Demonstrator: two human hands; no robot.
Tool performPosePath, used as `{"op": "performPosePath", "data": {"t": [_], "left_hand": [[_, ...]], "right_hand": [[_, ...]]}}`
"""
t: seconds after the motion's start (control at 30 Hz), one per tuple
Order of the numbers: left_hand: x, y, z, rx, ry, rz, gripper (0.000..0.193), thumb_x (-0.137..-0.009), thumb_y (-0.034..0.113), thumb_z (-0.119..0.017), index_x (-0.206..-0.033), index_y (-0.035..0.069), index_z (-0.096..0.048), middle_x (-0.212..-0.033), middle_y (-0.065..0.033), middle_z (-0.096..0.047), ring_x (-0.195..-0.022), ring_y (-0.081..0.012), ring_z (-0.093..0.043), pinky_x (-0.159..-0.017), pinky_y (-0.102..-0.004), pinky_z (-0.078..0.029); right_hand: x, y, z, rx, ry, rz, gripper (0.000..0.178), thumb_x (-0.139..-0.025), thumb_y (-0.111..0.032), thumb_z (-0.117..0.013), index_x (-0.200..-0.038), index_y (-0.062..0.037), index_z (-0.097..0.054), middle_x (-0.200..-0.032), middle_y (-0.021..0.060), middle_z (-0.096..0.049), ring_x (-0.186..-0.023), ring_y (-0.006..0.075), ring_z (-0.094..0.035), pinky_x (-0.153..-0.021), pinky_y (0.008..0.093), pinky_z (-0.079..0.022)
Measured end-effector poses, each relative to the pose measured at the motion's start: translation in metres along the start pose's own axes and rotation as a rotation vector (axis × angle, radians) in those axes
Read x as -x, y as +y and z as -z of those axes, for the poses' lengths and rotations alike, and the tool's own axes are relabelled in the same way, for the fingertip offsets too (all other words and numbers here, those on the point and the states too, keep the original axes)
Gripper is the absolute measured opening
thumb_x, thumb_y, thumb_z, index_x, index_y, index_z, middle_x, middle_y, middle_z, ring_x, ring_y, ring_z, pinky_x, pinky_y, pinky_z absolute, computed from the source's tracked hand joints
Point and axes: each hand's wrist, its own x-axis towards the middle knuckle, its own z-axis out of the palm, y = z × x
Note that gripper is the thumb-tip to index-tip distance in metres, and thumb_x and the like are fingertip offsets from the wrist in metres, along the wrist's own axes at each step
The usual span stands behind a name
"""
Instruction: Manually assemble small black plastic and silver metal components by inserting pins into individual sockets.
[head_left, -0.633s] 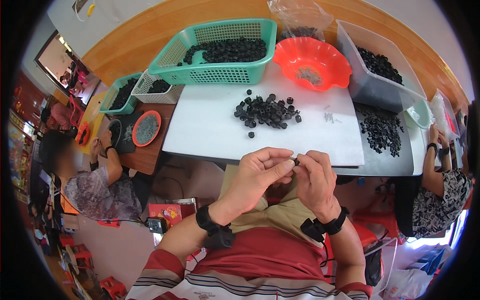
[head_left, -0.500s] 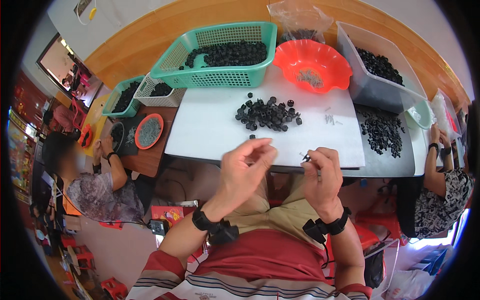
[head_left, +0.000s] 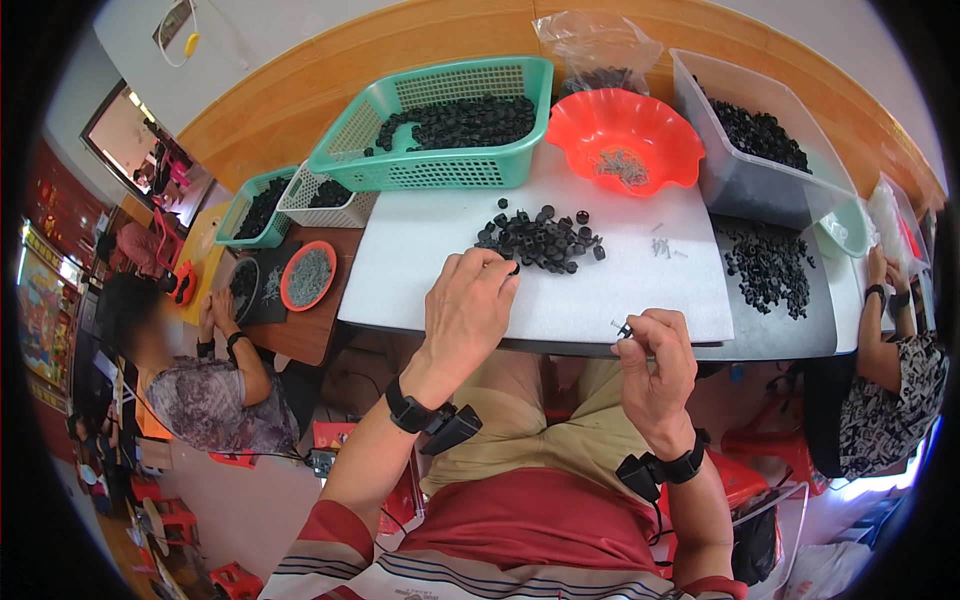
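My left hand [head_left: 468, 305] is over the white foam sheet [head_left: 400, 275] at the near left side of a pile of small black plastic parts [head_left: 545, 240]. Its thumb and fingers close on one small black part [head_left: 514, 268], mostly hidden by the fingertips. At the sheet's front edge, my right hand [head_left: 660, 365] pinches another small black part [head_left: 626, 329], from which a thin pale metal pin or screw sticks out to the left. A few similar metal pieces [head_left: 662, 248] lie on the sheet to the right of the pile.
Behind the sheet stand a green basket [head_left: 430, 178] of black parts, a red wavy-rimmed bowl [head_left: 660, 130] with metal pieces, and a clear bin [head_left: 780, 180]. More black parts [head_left: 770, 270] lie at right. People sit working on both sides.
My left hand has moved forward to the pile's edge and closed on a loose black part. My right hand has shifted slightly, still pinching its part. The view has tilted a little.
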Motion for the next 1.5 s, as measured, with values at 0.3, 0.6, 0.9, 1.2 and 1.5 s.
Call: {"op": "performPosePath", "data": {"t": [0.3, 0.6, 0.9, 1.2, 1.5], "left_hand": [[-0.007, -0.006, -0.009, 0.06, 0.03, -0.072, 0.015, -0.088, 0.008, -0.073, -0.102, 0.004, -0.075, -0.101, -0.0092, -0.074, -0.092, -0.0322, -0.066, -0.083, -0.0409, -0.055], [-0.009, 0.0, -0.011, 0.042, -0.038, -0.084, 0.017, -0.086, 0.009, -0.074, -0.102, 0.005, -0.076, -0.103, -0.0087, -0.074, -0.098, -0.0303, -0.066, -0.085, -0.0408, -0.055], [-0.012, 0.0, -0.012, 0.009, -0.067, -0.13, 0.014, -0.086, 0.008, -0.074, -0.1, 0.005, -0.075, -0.105, -0.0097, -0.073, -0.097, -0.0308, -0.068, -0.085, -0.041, -0.056], [-0.008, 0.012, 0.003, 0.407, -0.064, 0.025, 0.021, -0.085, 0.001, -0.077, -0.106, 0.001, -0.074, -0.107, -0.0111, -0.073, -0.095, -0.0212, -0.071, -0.081, -0.0303, -0.056], [0.006, 0.006, 0.002, 0.965, -0.117, 0.174, 0.023, -0.09, -0.004, -0.075, -0.112, 0.0, -0.076, -0.107, -0.0074, -0.072, -0.09, -0.0138, -0.07, -0.081, -0.0284, -0.057]], "right_hand": [[0.001, -0.001, 0.001, -0.046, -0.001, -0.013, 0.026, -0.091, -0.002, -0.076, -0.115, -0.0002, -0.064, -0.103, 0.0144, -0.064, -0.076, 0.021, -0.064, -0.066, 0.0306, -0.054], [0.003, -0.002, 0.005, -0.054, 0.005, -0.02, 0.025, -0.092, -0.004, -0.076, -0.114, 0.0, -0.064, -0.103, 0.0143, -0.064, -0.076, 0.0209, -0.065, -0.067, 0.0303, -0.055], [0.004, -0.001, 0.008, -0.069, 0.026, -0.017, 0.025, -0.092, -0.003, -0.076, -0.113, 0.0001, -0.064, -0.102, 0.0139, -0.064, -0.076, 0.0205, -0.065, -0.066, 0.0301, -0.055], [0.004, 0.002, 0.006, -0.092, 0.045, -0.021, 0.025, -0.091, -0.001, -0.075, -0.114, 0.0002, -0.064, -0.101, 0.0134, -0.064, -0.076, 0.0202, -0.063, -0.066, 0.0294, -0.053], [-0.001, -0.005, 0.002, -0.119, 0.004, -0.001, 0.024, -0.092, 0.0, -0.074, -0.114, -0.0005, -0.064, -0.104, 0.0136, -0.063, -0.075, 0.0199, -0.063, -0.063, 0.0294, -0.053]]}}
